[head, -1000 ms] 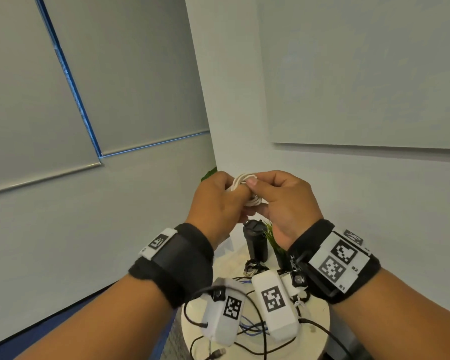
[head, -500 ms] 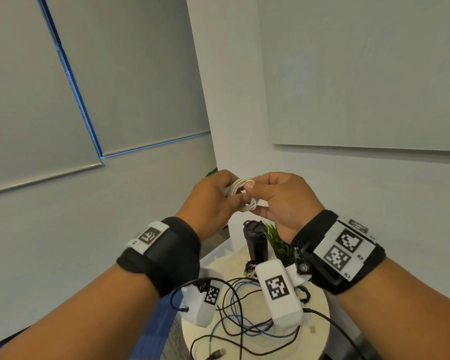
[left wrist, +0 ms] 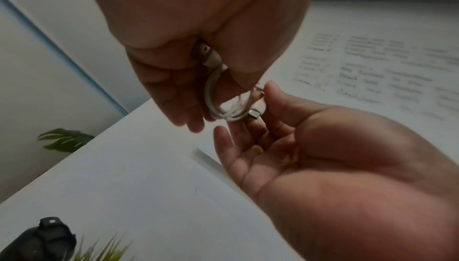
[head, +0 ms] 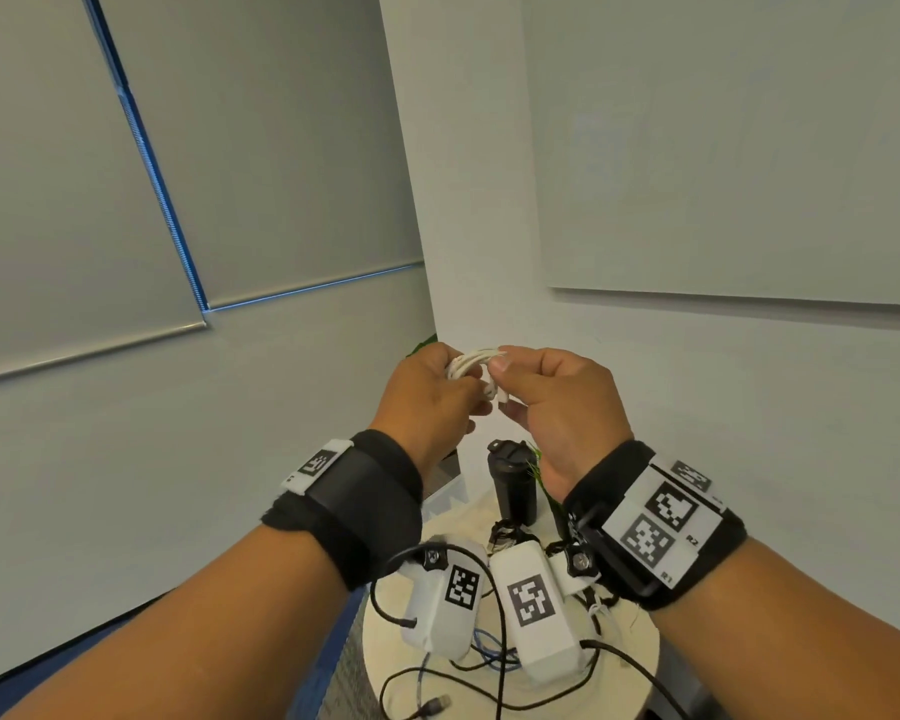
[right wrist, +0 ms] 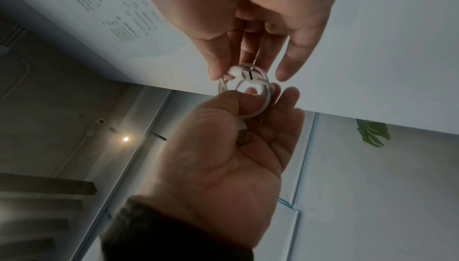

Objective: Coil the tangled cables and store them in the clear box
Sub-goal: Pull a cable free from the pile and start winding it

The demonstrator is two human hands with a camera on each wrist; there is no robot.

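At frame centre, the left hand (head: 427, 402) and right hand (head: 562, 402) both pinch a small white cable coil (head: 471, 363), above loose cables (head: 489, 662) on the round table (head: 640, 652) at lower centre.

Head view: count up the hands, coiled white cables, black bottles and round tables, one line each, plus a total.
Hands: 2, left hand and right hand
Coiled white cable: 1, held between both hands
Black bottle: 1
Round table: 1
Total: 5
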